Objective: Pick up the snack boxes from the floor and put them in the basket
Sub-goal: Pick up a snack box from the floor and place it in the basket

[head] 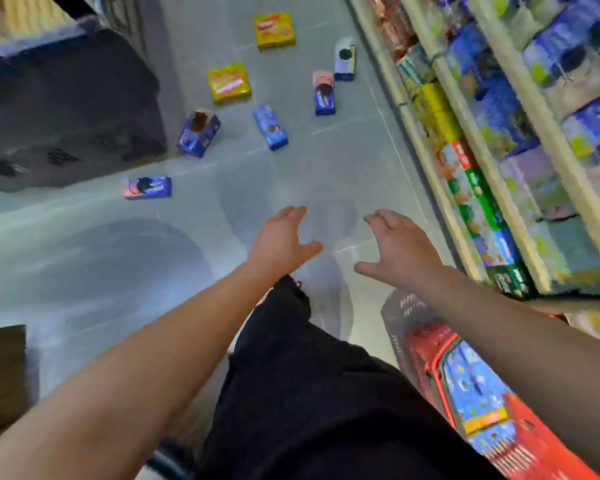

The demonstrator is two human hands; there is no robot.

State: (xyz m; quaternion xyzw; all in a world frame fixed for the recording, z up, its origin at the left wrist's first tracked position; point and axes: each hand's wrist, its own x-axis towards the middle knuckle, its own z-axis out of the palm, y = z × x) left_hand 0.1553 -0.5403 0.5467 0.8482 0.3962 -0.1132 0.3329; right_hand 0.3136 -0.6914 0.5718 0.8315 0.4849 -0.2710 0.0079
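Seven cardboard snack boxes were seen scattered on the grey tiled floor [343, 161]: two yellow rectangular boxes [274, 30] [228, 82] farthest off, and five blue boxes printed with dark biscuits [344, 59] [324, 93] [270, 126] [198, 134] [147, 187], all well apart from both hands. Print on every box was blurred and could not be read. The left hand [284, 237] and the right hand [395, 247] were held out above the floor, fingers spread and loosely bent, nothing gripped. A red plastic basket [426, 355], cut off by the right forearm and the frame's edge, was seen to hold colourful packets, their kind unclear. Stocked shelves [492, 109] were smeared at the right.
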